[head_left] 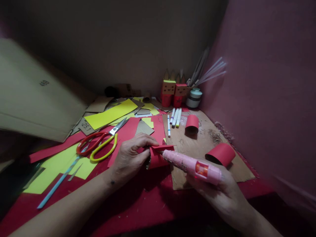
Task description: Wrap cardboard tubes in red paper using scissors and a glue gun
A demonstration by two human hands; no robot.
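Observation:
In my right hand (219,194) is a pink hot glue gun (190,166), its nozzle pointing left. The nozzle tip meets a red paper-wrapped cardboard tube (159,159), at the lifted edge of the paper. My left hand (132,153) grips this tube from the left, thumb and fingers closed on its rim. Left of that hand lie scissors (103,141) with one red and one yellow handle, on top of coloured paper. Two more red paper-covered tubes, an upright one (192,126) and one on its side (221,154), rest on a cardboard sheet (182,179).
Several markers (175,117) lie behind the tube. Two box-headed figures with ears (168,89) stand at the back beside a white jar (194,98) and glue sticks (212,70). Yellow paper (111,113) and a striped blue strip (60,181) are at left. A large carton (37,92) and pink wall (266,98) flank the table.

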